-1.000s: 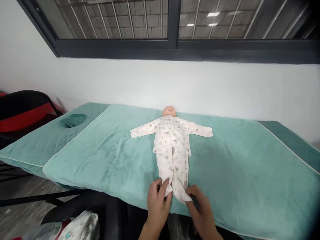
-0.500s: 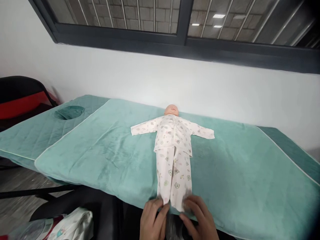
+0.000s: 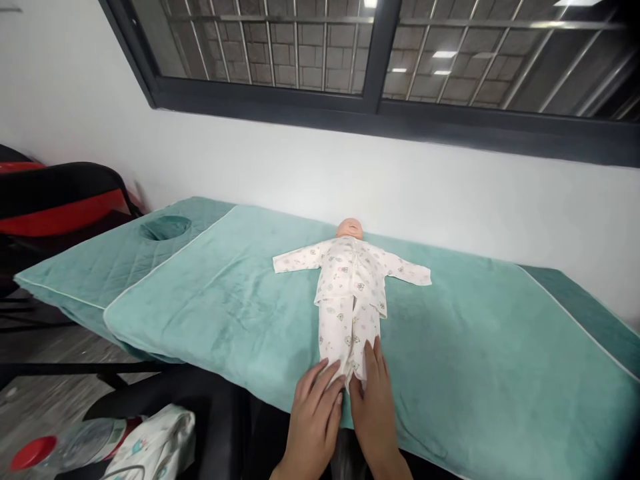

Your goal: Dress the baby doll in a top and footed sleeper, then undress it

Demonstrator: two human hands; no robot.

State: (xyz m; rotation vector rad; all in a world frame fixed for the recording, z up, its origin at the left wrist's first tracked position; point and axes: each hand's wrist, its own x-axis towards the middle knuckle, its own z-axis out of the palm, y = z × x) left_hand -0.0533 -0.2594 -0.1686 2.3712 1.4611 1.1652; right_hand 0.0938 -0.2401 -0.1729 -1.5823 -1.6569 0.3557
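A baby doll (image 3: 350,228) lies on its back across the massage bed, arms spread wide. It wears a white printed long-sleeved top (image 3: 345,270) and matching trousers (image 3: 336,323). My left hand (image 3: 316,413) rests on the lower end of the left-hand trouser leg, fingers stretched forward. On the other leg lies my right hand (image 3: 373,400), its fingers extended and thumb toward the inner side. Both hands cover the trouser cuffs, so the ends of the legs are hidden.
Teal covers drape the bed (image 3: 475,360), which has a face hole (image 3: 166,228) at its left. A black seat (image 3: 215,413) at the near left holds a white printed cloth (image 3: 160,440) and a red-capped plastic bottle (image 3: 83,447). Red-black chairs (image 3: 65,207) stand farther left, below a barred window (image 3: 280,53).
Both hands have moved up from the trouser cuffs onto the lower legs, their fingers now straighter. The trouser legs look shorter and bunched at the bottom. The camera view has shifted slightly.
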